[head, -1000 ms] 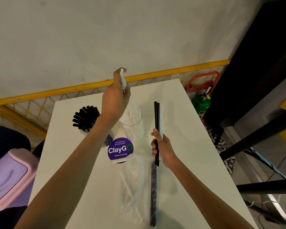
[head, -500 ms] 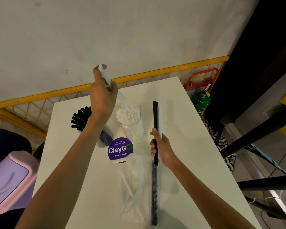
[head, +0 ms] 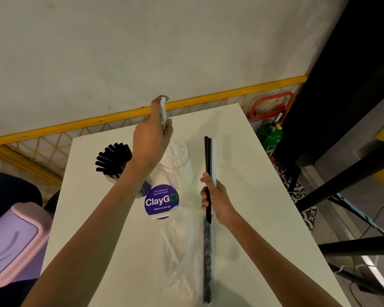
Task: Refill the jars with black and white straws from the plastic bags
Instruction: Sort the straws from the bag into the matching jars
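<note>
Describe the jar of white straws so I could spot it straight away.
Start at the white table and find the round purple ClayGo sign. Just beyond it stands a clear jar packed with white straws; the neighbouring jar holds black ones.

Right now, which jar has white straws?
The clear jar nearer the right hand; the other jar, farther left, holds black straws.

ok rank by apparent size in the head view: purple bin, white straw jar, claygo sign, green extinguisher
purple bin, though nearest the camera
white straw jar and ClayGo sign, about alike
green extinguisher, farther off
</note>
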`<state>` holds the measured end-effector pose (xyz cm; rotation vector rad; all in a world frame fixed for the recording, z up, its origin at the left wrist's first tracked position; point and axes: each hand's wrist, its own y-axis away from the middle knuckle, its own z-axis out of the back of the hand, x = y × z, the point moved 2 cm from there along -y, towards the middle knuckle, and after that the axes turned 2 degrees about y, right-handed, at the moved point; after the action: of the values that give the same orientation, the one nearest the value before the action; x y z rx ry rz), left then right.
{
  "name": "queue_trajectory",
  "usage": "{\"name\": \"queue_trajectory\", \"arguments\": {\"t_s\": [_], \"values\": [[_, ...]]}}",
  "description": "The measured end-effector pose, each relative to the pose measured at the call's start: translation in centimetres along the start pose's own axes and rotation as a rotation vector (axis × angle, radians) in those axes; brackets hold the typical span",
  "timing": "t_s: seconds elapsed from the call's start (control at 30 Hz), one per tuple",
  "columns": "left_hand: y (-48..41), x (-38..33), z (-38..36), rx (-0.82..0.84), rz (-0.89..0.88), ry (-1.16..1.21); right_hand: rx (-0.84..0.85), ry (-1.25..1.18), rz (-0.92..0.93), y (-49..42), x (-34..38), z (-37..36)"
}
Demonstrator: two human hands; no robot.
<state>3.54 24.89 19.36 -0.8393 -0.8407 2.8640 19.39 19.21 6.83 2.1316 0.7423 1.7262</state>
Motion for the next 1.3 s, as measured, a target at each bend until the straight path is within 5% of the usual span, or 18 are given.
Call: {"name": "queue_trajectory", "arguments": {"t_s": [0.13,0.33,0.8,0.97,1.2,1.3], "values": [[-0.3,-1.2,-1.0,0.096,-0.206,-0.066,-0.002,0.004,0.013,0.0,0.2,0.2],[-0.9,-2.2,-1.9,0.216,-0.215,-0.119,-0.014,0.004,0.007,0.0,0.2,0.4],[2.2,3.2,-3.6,0.083,0.173,0.074,0.004,0.025,0.008,-0.1,0.3,0.1],[4.2,4.0,-5.1,0.178,0.196,0.006,0.008,0.038,0.003,0.0,0.4,-0.1],[4.4,3.2,-4.6,-0.022,0.085,-0.15,-0.006,0.049,-0.005,-0.1,0.5,-0.2],[4.8,3.2,-5.7,0.116,0.096,-0.201,-0.003,0.052,-0.017,0.0,0.4,-0.4]]}}
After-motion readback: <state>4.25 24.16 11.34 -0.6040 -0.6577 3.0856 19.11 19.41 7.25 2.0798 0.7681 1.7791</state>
